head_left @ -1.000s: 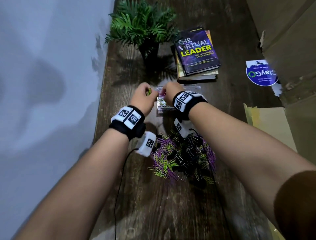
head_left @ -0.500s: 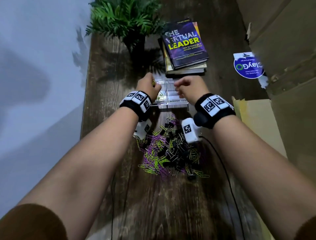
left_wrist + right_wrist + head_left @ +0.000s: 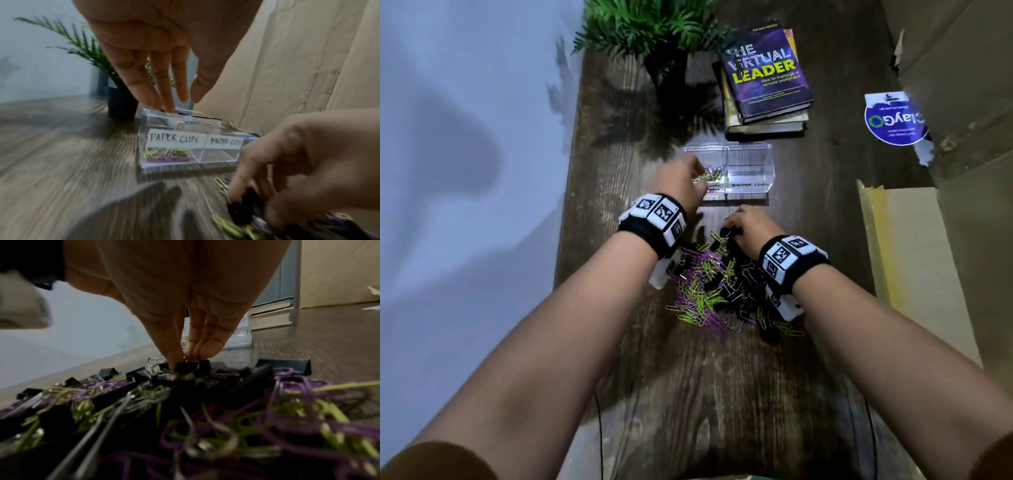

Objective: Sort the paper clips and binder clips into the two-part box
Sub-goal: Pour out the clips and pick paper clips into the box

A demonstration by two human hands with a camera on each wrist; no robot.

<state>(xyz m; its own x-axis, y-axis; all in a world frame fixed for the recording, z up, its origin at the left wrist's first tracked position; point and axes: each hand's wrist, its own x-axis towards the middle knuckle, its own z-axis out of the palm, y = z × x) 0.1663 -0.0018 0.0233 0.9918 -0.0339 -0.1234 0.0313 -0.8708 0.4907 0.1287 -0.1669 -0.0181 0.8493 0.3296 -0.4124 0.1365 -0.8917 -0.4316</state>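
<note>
Item, two-part box: clear plastic, upper centre of the head view on the dark wooden table, labelled PAPER CLIPS and BINDER CLIPS. The paper-clip half holds a few green and purple clips; the binder-clip half looks bare. Item, mixed pile: green and purple paper clips tangled with black binder clips, centre of the head view, near the box's front. Item, my left hand: over the paper-clip half, fingers straight and pointing down, wide, holding nothing I can see. Item, my right hand: at the far edge of the pile, fingertips drawn narrow together and pinching a black binder clip that rests among the others. Step in hand, as I judge it: a paper-clip drop on the left, a binder-clip pick on the right. Next move, as I judge it: lift the clip free of tangled wire, carry it to the binder-clip half, release; send my left back to the pile. Also present: potted plant, stacked books, cardboard.
</note>
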